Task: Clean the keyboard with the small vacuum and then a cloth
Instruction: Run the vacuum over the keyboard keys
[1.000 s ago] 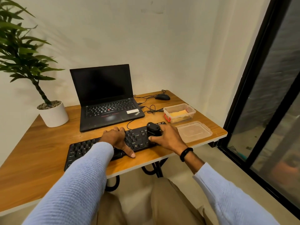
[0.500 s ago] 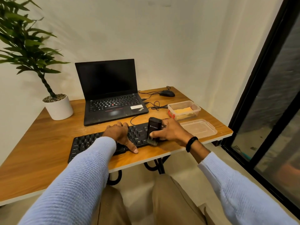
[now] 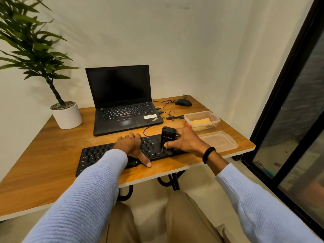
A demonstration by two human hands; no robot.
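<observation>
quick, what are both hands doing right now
Left hand: open, resting on the keyboard.
Right hand: holding the small vacuum upright on it.

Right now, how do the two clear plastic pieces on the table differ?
The tub is deep and holds a yellow cloth; the lid is shallow and holds nothing. The tub sits farther back; the lid lies in front of it. Both are clear plastic.
</observation>
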